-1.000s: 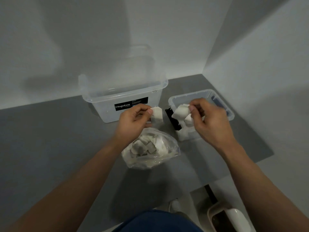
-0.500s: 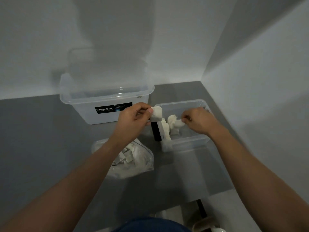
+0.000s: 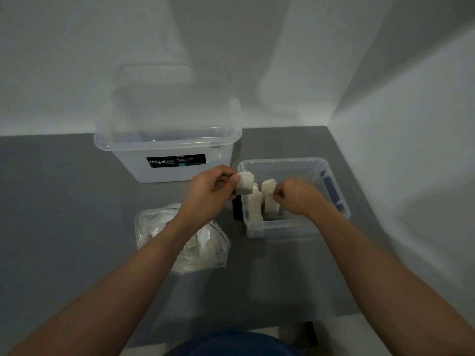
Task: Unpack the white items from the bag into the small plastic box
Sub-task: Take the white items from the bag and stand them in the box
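Clear plastic Megabox tub (image 3: pixel 167 147) at eleven o'clock, clear plastic bag (image 3: pixel 205 253) at seven. My left hand (image 3: pixel 210 194) pinches a white block (image 3: pixel 245 183) upright over the small clear plastic box (image 3: pixel 295 227), at its nine-o'clock rim; my right hand (image 3: pixel 295 199) curls beside standing blocks (image 3: pixel 255 209), hold unclear.

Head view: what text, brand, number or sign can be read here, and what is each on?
"Megabox": white letters on the black label on the big box.
Too small to read: the small print right of it on that label.
Blurred, unreadable: the blue patch below that print.
No text visible: small box, bag, white items.
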